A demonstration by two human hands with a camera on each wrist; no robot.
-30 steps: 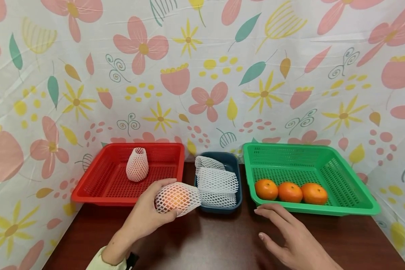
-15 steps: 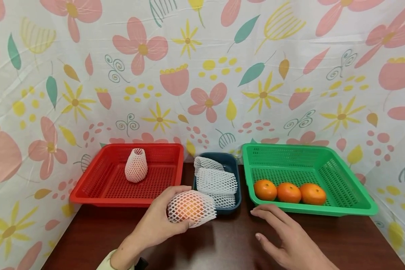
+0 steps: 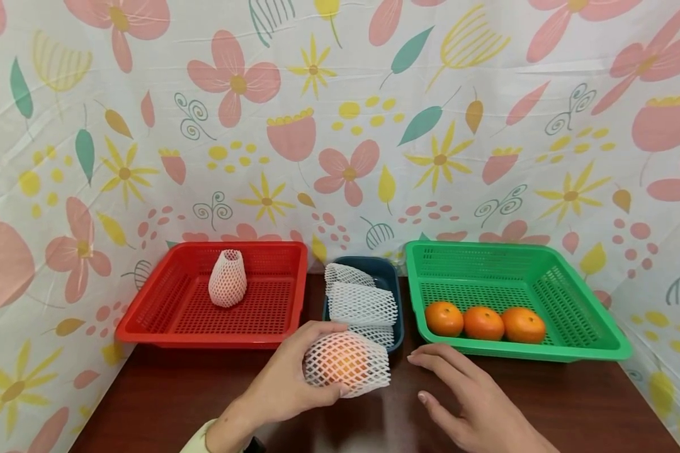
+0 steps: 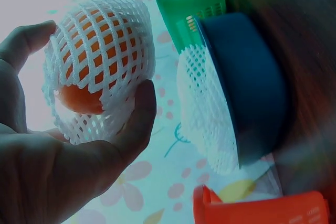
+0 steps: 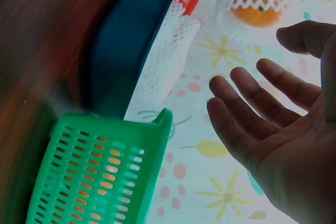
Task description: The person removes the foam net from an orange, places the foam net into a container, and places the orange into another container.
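My left hand (image 3: 289,377) grips an orange (image 3: 344,362) wrapped in a white foam net sleeve (image 3: 378,365), held above the table in front of the blue bin. In the left wrist view the thumb and fingers curl round the netted orange (image 4: 100,51), and part of its bare peel shows at the sleeve's opening. To the right, my right hand (image 3: 476,399) hovers apart from it, near the green basket's front edge. Its fingers (image 5: 247,98) are relaxed and slightly bent, with nothing between them and the thumb.
A red basket (image 3: 204,343) at left holds one fruit in a net sleeve (image 3: 228,280). Between the baskets, a blue bin (image 3: 399,302) contains several folded foam nets (image 3: 362,305). The green basket (image 3: 578,314) at right holds three bare oranges (image 3: 483,323). A flowered cloth (image 3: 340,126) hangs behind.
My left hand has moved right and slightly toward me with the netted orange, from before the red basket to before the blue bin. My right hand has shifted slightly left.
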